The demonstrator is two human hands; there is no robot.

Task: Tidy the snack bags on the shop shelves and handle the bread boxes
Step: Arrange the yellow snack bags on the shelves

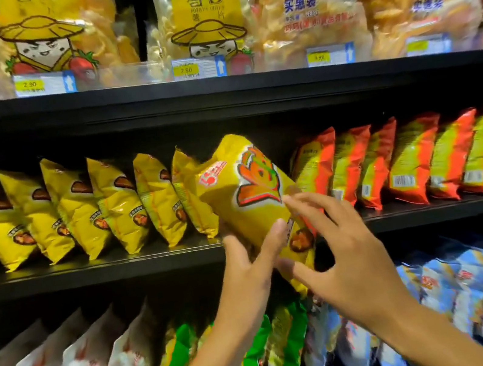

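While I'm gripping glossy yellow foil snack bag (255, 199) with left hand (247, 265), tilted before middle shelf (88, 267) gap, right hand (339, 259) pinching it loosely; risking slippery bag toppling neighbouring yellow bags (153, 197).

Held bag (252, 200) at middle shelf (88, 269) front, bag row (78, 210) left of it, another row (406, 161) right.
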